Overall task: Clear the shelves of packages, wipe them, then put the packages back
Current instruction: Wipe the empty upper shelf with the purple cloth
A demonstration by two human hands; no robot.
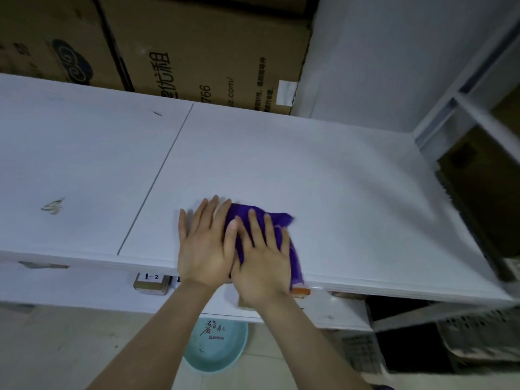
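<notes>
Both hands lie flat on the white shelf [309, 170] near its front edge, just below the centre of the frame, fingers straight and spread, grasping nothing. The right hand [261, 263] presses down on a purple cloth [277, 219], which shows beyond its fingertips and along its right side, where a fold hangs over the shelf's front edge. The left hand [204, 249] rests just beside it on the left, mostly on bare board; its right edge meets the cloth and lies under the right thumb. The cloth sits on the right-hand board of the shelf, right of a thin dark seam [157, 175] that runs diagonally from the upper centre to the front edge. In the upper left of the frame, 2 brown cardboard boxes [202, 52] with printed text stand along the shelf's far edge. On the front rail, left of the wrists, is a small label [152, 276] marked 1-2. On the floor at the lower centre, between the forearms, sits a pale green basin [216, 353].
</notes>
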